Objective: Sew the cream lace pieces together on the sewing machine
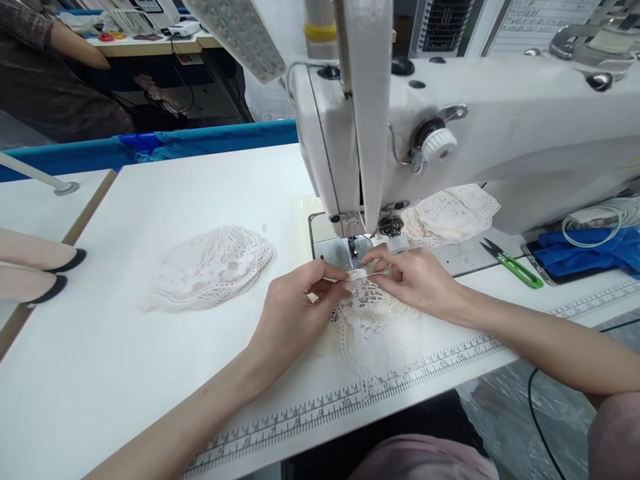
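My left hand [303, 300] and my right hand [415, 277] pinch the top edge of a white lace piece [373, 313] just in front of the sewing machine's needle and presser foot [354, 248]. A narrow pale strip lies along that edge between my fingertips. The rest of the lace hangs toward me, over the ruler marks at the table's front. Left of my hands lies a stack of white lace pieces [210, 267]. Another lace pile [450, 215] rests behind the needle area, partly hidden by the machine head.
The white sewing machine [470, 127] spans the right side. Green-handled thread snips [515, 263] lie right of my hand, beside a blue cloth [590, 250] on a dark, flat object. A printed ruler [320, 410] runs along the front edge. Another person's arm [77, 43] shows at upper left.
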{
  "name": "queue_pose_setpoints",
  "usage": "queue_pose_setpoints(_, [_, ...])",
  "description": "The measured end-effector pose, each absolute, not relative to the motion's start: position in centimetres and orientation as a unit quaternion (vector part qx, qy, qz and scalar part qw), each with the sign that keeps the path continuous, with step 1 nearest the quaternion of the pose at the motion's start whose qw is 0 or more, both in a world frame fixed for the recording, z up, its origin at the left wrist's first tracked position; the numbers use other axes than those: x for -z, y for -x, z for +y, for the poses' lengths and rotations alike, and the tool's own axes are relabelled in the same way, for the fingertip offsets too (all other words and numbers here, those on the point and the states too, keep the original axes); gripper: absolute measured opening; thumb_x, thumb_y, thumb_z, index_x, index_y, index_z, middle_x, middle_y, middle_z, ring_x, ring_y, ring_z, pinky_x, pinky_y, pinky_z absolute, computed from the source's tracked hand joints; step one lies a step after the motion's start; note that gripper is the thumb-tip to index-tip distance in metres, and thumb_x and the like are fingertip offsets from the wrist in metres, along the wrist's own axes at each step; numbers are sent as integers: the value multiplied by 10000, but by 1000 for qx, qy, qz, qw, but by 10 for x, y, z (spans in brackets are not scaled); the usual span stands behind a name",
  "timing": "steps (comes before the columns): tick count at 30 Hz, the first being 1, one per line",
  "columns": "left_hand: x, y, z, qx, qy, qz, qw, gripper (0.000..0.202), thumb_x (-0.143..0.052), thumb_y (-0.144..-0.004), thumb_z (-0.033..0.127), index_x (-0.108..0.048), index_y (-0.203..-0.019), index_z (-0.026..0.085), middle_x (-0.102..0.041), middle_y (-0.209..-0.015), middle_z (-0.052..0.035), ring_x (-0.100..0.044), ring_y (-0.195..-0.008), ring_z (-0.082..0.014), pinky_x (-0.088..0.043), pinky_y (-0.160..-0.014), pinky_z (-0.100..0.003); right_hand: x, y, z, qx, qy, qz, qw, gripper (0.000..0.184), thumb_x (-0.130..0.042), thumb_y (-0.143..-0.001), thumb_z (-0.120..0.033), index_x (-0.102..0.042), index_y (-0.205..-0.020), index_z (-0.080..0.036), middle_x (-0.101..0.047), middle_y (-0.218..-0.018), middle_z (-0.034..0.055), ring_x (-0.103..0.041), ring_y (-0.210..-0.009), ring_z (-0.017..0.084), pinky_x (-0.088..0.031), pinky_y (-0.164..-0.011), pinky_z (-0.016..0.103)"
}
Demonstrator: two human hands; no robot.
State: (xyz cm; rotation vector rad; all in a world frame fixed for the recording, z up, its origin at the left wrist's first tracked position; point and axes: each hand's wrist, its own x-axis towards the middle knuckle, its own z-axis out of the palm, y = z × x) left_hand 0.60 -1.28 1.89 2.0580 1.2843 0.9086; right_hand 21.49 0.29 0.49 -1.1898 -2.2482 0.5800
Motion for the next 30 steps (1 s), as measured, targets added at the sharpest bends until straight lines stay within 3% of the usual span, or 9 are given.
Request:
queue_pose_setpoints(3, [-16, -10, -14, -337, -779, 468, 246, 34, -597, -838, 180, -605, -865, 199, -693, -774, 10, -665, -683, -120, -554, -597, -225, -5, -215, 2, -201, 430, -834, 283, 199, -529, -880, -184, -647, -1035, -143, -624, -573, -53, -533, -453, 74, -447, -528, 209])
queue_pose_setpoints(7, [-7, -14, -13, -341, -830, 420, 136, 100, -642, -834, 217, -569, -892, 181, -645, -803, 0, -616, -680, -105, -508, -559, -209, -5, -214, -1, -189, 409, -843, 293, 152, -520, -884, -182, -625, -993, -165, -625, -633, -42, -516, -477, 64, -401, -481, 180])
queue_pose_setpoints(10, [-1, -13, -11, -344, -859, 375, 50, 46, -591, -866, 153, -549, -859, 171, -628, -808, -14, -600, -695, -113, -481, -553, -218, -5, -213, -2, -183, 395, -850, 297, 132, -521, -888, -180, -596, -996, -163, -599, -638, -48, -478, -462, 54, -375, -456, 170])
queue_pose_setpoints(14, [1, -10, -9, -366, -867, 339, -17, 124, -574, -835, 61, -523, -840, 175, -638, -812, -24, -601, -730, -137, -483, -610, -263, -4, -213, -4, -169, 370, -863, 300, 196, -522, -894, -177, -540, -1085, -138, -523, -574, -83, -433, -429, 50, -347, -431, 166])
queue_pose_setpoints(24, [-1, -7, -8, -378, -875, 297, -60, 163, -593, -807, 63, -492, -822, 190, -642, -765, -9, -576, -643, -116, -435, -583, -267, -4, -213, -4, -159, 326, -870, 333, 96, -496, -887, -148, -511, -980, -165, -449, -530, -114, -388, -400, 39, -327, -416, 158])
queue_pose_setpoints(30, [-1, -7, -8, -378, -876, 296, -48, 163, -592, -804, 60, -497, -834, 188, -646, -772, -10, -579, -646, -117, -430, -600, -275, -3, -215, -5, -130, 317, -883, 320, 129, -498, -876, -144, -540, -995, -169, -497, -523, -110, -419, -418, 41, -341, -442, 163])
